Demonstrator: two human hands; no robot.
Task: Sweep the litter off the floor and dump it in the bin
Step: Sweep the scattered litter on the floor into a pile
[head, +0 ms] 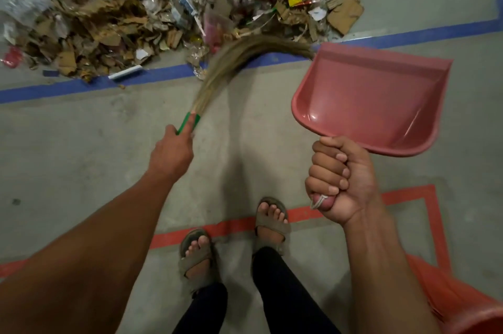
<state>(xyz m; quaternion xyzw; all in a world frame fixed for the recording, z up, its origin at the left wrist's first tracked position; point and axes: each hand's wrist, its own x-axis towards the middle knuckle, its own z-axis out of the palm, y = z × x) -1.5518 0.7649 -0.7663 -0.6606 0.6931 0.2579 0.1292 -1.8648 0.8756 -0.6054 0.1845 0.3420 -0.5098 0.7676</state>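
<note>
I am seeing two sandalled feet [234, 238] standing on the grey floor [68, 159] at a red tape line [226, 227], with an orange bin [462, 303] edging in at lower right. The right hand [340, 181] is gripping the handle of a pink dustpan [373, 99], fingers curled tight, the pan looking raised and empty. The left hand [171, 151] is holding a grass broom [234, 67] by its green grip, bristles bending rightward over a blue tape line [81, 84]. Beyond it, the litter [177, 7] is lying heaped: cardboard scraps, wrappers, plastic.
</note>
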